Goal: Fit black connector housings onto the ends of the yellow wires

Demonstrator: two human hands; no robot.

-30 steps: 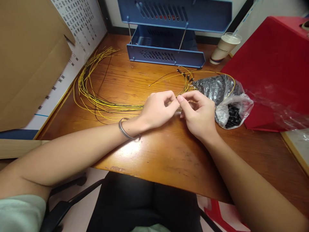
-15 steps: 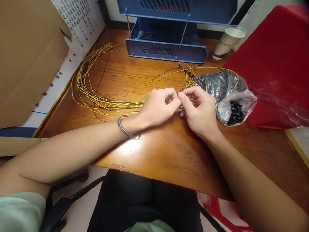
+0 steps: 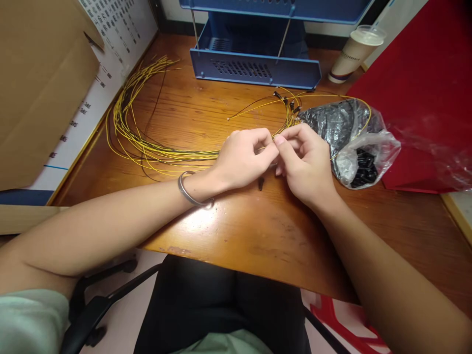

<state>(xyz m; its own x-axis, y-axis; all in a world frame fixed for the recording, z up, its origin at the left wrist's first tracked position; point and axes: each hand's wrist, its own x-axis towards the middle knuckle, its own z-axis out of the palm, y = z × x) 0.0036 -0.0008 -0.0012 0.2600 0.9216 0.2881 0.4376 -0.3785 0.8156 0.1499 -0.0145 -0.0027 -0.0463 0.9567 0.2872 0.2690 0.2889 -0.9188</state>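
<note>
What your fingertips pinch is mostly hidden: your left hand point(image 3: 243, 157) and your right hand point(image 3: 304, 164) meet thumb to thumb, and the small part between them is covered by your own fingers, so you cannot tell its shape. Only a thin stretch of yellow wire point(image 3: 266, 146) shows in the gap between the two hands. The blue tray point(image 3: 254, 71) is cut off by the top edge, and the contents of the plastic bag point(image 3: 354, 140) read only as small black pieces.

The bundle of yellow wires point(image 3: 147, 147) lies on the wooden table point(image 3: 236, 226), sweeping from the far left in a curve and running under your left hand to the pinch; the capped wire ends fan out just beyond your right fingers, touching the bag. A small black piece point(image 3: 261, 183) lies on the table just below your left hand, apart from both hands.

Your left fingers are curled closed on the wire, thumb pressed to forefinger. Your right fingers are closed on the same spot. Both forearms rest across the table's near edge, a metal bangle point(image 3: 189, 189) on your left wrist
</note>
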